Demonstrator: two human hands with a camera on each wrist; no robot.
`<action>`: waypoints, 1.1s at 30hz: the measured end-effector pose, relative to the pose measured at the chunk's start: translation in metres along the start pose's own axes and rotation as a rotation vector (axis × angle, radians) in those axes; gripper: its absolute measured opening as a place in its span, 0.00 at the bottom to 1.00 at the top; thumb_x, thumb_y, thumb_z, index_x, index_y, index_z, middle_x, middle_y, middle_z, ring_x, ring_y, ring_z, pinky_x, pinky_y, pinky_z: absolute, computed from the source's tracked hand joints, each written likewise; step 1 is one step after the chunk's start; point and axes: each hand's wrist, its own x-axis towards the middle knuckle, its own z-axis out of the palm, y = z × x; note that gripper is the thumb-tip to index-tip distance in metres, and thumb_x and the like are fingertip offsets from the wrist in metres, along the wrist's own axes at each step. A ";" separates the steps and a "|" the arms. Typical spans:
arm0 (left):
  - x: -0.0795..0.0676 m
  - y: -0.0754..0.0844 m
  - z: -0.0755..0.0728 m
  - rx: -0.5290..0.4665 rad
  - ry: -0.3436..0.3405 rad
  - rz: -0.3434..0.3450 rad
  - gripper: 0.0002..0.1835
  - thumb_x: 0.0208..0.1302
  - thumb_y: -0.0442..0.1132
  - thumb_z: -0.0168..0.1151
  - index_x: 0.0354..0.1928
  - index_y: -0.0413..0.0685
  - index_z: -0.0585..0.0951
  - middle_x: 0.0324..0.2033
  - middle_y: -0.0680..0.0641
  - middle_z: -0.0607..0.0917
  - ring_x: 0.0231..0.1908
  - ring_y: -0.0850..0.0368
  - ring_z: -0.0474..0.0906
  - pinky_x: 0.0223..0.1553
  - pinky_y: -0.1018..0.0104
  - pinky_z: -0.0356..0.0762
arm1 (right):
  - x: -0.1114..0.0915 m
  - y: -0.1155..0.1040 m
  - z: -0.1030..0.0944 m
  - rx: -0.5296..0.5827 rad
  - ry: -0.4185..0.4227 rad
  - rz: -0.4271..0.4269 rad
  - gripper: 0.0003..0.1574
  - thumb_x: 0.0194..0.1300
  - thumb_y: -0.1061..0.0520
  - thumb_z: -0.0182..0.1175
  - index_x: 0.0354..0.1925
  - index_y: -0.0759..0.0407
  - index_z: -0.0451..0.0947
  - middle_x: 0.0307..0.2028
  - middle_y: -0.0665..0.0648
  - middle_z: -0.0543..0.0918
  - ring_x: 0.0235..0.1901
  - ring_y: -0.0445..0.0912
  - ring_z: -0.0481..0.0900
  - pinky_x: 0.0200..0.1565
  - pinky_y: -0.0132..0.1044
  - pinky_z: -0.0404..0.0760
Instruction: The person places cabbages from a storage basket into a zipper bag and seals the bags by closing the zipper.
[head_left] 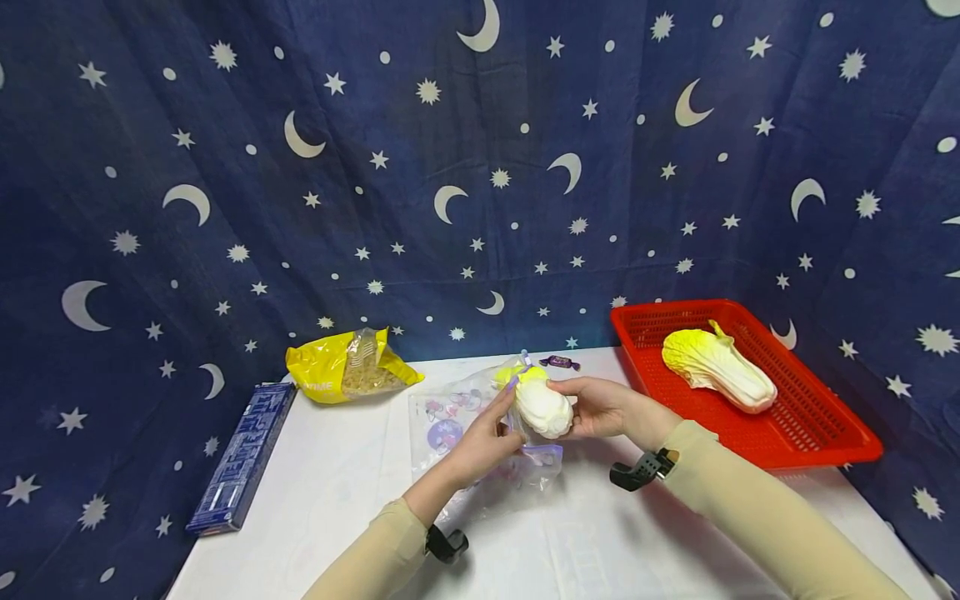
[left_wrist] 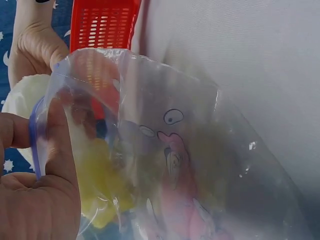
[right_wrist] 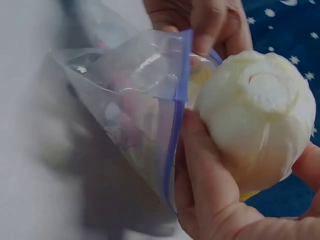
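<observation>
Head view: cabbage [head_left: 545, 408] over mid-surface [head_left: 337, 483], leafy end at mouth of clear bag [head_left: 457, 417]. Right hand [head_left: 600, 408], fingers curled round the base; left hand [head_left: 480, 450] pinches bag rim. Red basket [head_left: 660, 393] at far right corner, blue box [head_left: 243, 458] along left edge. Left wrist: yellow leaves [left_wrist: 100, 195] visible through film. Right wrist: stem end [right_wrist: 272, 90], purple zip edge [right_wrist: 172, 142] near.

R hand [head_left: 606, 407] grips cabbage [head_left: 545, 410] @ clr bag [head_left: 444, 433].

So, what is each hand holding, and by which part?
Right hand: a cabbage, by its white end. Left hand: the clear bag, by its purple-edged opening.
</observation>
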 end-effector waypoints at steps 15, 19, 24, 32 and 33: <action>0.000 0.006 0.002 -0.107 0.059 0.001 0.44 0.62 0.26 0.62 0.79 0.34 0.55 0.81 0.42 0.49 0.35 0.57 0.76 0.40 0.62 0.88 | 0.003 0.014 0.015 -0.240 0.181 -0.114 0.35 0.74 0.52 0.60 0.67 0.70 0.61 0.55 0.73 0.68 0.45 0.57 0.81 0.51 0.51 0.85; 0.001 0.005 0.005 -0.085 0.075 0.006 0.44 0.62 0.26 0.61 0.79 0.37 0.55 0.80 0.42 0.50 0.35 0.57 0.75 0.40 0.62 0.88 | 0.001 0.011 0.018 -0.161 0.169 -0.078 0.35 0.75 0.52 0.59 0.67 0.72 0.58 0.56 0.72 0.67 0.46 0.58 0.80 0.53 0.52 0.84; 0.000 0.004 0.008 -0.088 0.061 0.023 0.45 0.63 0.26 0.59 0.81 0.42 0.52 0.81 0.44 0.48 0.37 0.56 0.74 0.41 0.60 0.88 | 0.003 0.010 0.021 -0.061 0.122 -0.051 0.37 0.77 0.53 0.55 0.69 0.74 0.52 0.59 0.72 0.65 0.50 0.59 0.78 0.60 0.53 0.79; -0.002 0.005 0.009 -0.066 0.095 0.005 0.46 0.61 0.26 0.59 0.80 0.38 0.53 0.80 0.42 0.51 0.33 0.56 0.76 0.38 0.56 0.88 | 0.011 0.018 0.023 -0.295 0.173 -0.176 0.31 0.78 0.55 0.54 0.66 0.76 0.61 0.53 0.72 0.69 0.46 0.57 0.79 0.51 0.56 0.85; -0.002 0.005 0.009 -0.061 0.100 0.000 0.46 0.60 0.26 0.59 0.80 0.37 0.53 0.80 0.42 0.51 0.32 0.56 0.77 0.38 0.53 0.88 | 0.012 0.019 0.023 -0.327 0.172 -0.188 0.30 0.78 0.55 0.54 0.65 0.76 0.62 0.52 0.72 0.71 0.44 0.56 0.80 0.50 0.57 0.85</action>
